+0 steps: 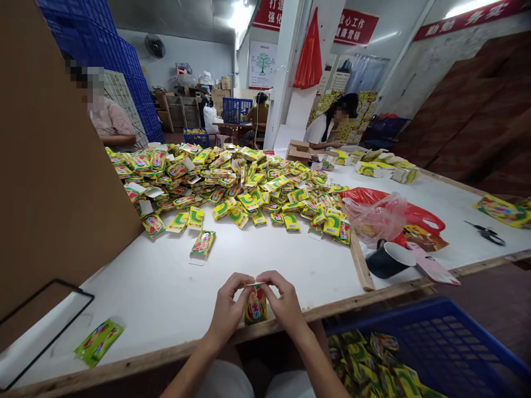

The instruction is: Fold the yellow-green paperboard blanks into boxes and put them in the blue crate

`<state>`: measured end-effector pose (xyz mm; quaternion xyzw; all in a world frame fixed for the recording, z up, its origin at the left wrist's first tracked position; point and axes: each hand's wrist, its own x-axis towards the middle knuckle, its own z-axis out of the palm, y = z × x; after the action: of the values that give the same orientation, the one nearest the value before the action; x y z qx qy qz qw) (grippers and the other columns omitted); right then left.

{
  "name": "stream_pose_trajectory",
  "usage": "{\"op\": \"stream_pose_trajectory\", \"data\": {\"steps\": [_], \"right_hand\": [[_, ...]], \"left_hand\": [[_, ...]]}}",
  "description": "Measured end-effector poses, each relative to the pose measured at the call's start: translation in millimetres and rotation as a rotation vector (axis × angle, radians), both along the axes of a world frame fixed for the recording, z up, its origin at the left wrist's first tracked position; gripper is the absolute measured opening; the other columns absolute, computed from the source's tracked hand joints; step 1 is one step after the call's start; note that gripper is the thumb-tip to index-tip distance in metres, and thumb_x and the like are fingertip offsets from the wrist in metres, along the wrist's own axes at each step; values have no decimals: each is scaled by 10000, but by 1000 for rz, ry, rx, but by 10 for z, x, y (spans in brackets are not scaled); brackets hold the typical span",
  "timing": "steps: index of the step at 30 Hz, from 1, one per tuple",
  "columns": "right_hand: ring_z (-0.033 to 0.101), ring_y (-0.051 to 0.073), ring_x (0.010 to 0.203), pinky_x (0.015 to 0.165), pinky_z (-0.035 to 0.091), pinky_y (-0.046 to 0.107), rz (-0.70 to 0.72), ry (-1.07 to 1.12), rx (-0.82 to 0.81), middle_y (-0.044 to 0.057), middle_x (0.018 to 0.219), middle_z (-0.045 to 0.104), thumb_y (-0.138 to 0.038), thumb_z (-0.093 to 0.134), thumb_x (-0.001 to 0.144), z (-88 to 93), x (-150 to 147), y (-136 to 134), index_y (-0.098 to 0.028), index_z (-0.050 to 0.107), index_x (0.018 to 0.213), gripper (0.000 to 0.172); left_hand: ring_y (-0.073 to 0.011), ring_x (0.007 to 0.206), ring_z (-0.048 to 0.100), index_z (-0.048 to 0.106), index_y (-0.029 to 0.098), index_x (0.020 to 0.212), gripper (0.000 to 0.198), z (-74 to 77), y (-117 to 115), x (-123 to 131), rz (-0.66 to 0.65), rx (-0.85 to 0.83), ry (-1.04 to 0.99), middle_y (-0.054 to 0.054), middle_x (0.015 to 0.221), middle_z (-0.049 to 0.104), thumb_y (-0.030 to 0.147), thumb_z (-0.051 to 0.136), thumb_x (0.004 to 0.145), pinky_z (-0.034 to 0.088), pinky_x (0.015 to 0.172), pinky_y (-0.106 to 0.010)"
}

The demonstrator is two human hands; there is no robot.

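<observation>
A small yellow-green box (255, 307) with red print stands near the table's front edge, between my two hands. My left hand (230, 303) pinches its top left side, and my right hand (280, 298) pinches the top right side; the fingertips meet at the pale top flap. Beyond them lies a single box (203, 245) with its white flap open. A large heap of similar small boxes (232, 182) covers the back of the white table (166, 287), many with open flaps. A flat green packet (99, 341) lies at the front left.
A big cardboard box (58, 143) and black wire frame (50, 331) are at left. A wooden strip (360, 260), dark mug (390, 260), plastic bags (373, 215) and scissors (487, 232) lie right. Below is a blue crate (448, 342) of packets. Other people sit behind.
</observation>
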<state>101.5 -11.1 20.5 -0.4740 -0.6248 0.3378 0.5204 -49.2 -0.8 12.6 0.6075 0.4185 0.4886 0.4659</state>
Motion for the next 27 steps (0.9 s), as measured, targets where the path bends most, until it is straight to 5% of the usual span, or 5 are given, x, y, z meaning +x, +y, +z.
{"op": "stream_pose_trajectory", "data": {"steps": [11, 20, 23, 27], "right_hand": [[572, 154, 685, 659, 468, 260, -93, -60, -68, 12, 721, 628, -276, 560, 835, 68, -45, 19, -181, 634, 803, 125], [639, 204, 816, 747, 510, 304, 1, 63, -128, 48, 844, 695, -276, 571, 825, -19, -68, -74, -190, 670, 866, 138], [636, 215, 824, 748, 505, 303, -150, -31, -115, 59, 843, 691, -326, 534, 844, 129, 240, -240, -192, 670, 847, 192], [629, 250, 889, 747, 492, 297, -436, -346, -139, 73, 914, 693, -437, 578, 789, 471, 1077, -575, -217, 700, 799, 251]], "left_hand": [[-180, 786, 623, 630, 180, 870, 174, 52, -44, 97, 126, -86, 2, -47, 830, 670, 336, 563, 832, 496, 719, -279], [-197, 879, 625, 642, 183, 931, 178, -59, -119, 35, -14, -71, 1, -61, 922, 665, 315, 570, 835, 499, 798, -312], [-202, 925, 619, 554, 206, 1120, 287, -77, -4, -116, 32, -30, 103, -82, 1068, 630, 305, 546, 850, 503, 817, -343], [-282, 1135, 498, 438, 204, 1240, 468, -109, 479, -592, 407, 180, 490, -124, 1220, 523, 287, 575, 800, 445, 905, -441]]}}
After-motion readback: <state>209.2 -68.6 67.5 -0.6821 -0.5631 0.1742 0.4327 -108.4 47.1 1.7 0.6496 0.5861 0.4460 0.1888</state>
